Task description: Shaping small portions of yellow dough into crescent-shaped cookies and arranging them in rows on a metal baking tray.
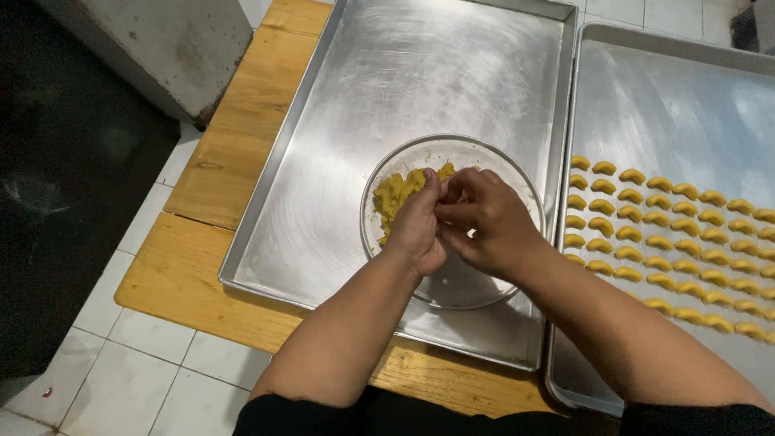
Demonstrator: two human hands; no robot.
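My left hand and right hand meet fingertip to fingertip, pinching yellow dough above the glass bowl. The bowl sits in an empty steel tray; beside it, the right tray holds rows of crescent-shaped dough pieces.

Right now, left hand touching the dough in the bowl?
Touching. In the head view, the left hand's fingertips press into the yellow dough heaped in the glass bowl, with no gap visible between them.

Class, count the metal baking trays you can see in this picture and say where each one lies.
2. One tray lies on the wooden board under the glass bowl; the other tray is beside it on the right, cut off by the frame.
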